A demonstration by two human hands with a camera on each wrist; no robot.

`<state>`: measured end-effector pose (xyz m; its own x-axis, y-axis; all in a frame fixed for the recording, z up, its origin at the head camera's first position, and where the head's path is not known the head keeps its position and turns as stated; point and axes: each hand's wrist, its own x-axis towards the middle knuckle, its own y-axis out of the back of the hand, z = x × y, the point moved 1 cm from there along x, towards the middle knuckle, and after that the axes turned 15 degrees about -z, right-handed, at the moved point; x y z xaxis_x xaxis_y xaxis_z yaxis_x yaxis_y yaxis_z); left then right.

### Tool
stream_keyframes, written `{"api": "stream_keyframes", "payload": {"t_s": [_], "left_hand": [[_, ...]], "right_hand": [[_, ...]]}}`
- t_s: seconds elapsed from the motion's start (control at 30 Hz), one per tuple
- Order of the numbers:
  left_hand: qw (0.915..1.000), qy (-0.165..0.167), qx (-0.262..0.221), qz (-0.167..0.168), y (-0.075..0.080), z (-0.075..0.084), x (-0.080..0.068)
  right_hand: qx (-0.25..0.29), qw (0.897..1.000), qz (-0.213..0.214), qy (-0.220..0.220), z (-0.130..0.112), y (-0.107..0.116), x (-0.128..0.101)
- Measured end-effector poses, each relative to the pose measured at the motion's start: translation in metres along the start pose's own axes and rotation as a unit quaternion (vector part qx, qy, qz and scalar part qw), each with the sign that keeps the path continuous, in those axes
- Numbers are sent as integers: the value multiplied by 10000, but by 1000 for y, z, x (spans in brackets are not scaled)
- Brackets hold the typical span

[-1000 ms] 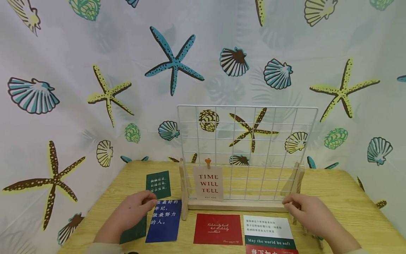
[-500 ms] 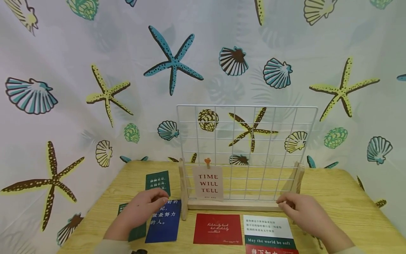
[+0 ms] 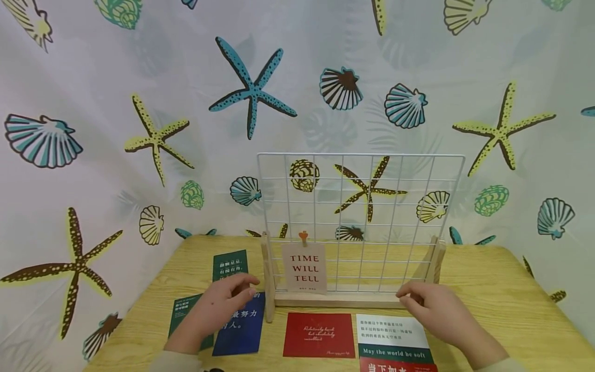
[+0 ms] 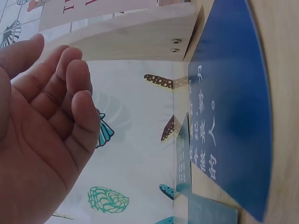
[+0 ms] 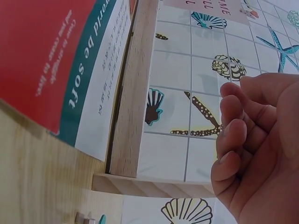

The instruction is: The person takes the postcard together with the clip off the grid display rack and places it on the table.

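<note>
Seashell-print backdrop (image 3: 139, 77), red card (image 3: 319, 335), dark green card (image 3: 230, 264), wooden table (image 3: 502, 299)

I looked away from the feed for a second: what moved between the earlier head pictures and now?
Both hands drifted inward toward the grid stand. The left hand slid right and up over the blue card, uncovering the dark green card beneath it. The right hand moved left along the stand's wooden base. Neither hand took hold of anything. The clipped TIME WILL TELL card and other cards stayed put.

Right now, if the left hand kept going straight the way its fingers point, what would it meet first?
Most likely the wooden side post of the wire grid stand. The left hand hovers over the blue card, fingers aimed right toward that post. Depth is unclear, so it might pass just in front.
</note>
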<state>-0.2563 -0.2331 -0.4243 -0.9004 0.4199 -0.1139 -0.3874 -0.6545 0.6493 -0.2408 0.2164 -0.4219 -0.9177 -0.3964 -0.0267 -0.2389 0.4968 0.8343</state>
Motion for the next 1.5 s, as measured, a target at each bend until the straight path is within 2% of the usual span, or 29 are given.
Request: {"api": "stream_keyframes", "payload": {"t_s": [0.37, 0.6, 0.83, 1.2, 1.5], "left_hand": [[9994, -310, 130, -69, -6, 6, 7], [9992, -108, 308, 214, -13, 11, 14], [9984, -137, 377, 399, -20, 22, 19], [9964, -260, 582, 557, -28, 36, 24], [9915, -93, 946, 885, -32, 45, 28]], "right_hand": [[-112, 9996, -43, 262, -8, -5, 5], [-116, 9991, -104, 383, -15, -11, 12], [-100, 9978, -89, 655, -20, -16, 18], [-90, 9972, -215, 707, -33, -17, 21], [-309, 9959, -252, 811, -41, -16, 26]]}}
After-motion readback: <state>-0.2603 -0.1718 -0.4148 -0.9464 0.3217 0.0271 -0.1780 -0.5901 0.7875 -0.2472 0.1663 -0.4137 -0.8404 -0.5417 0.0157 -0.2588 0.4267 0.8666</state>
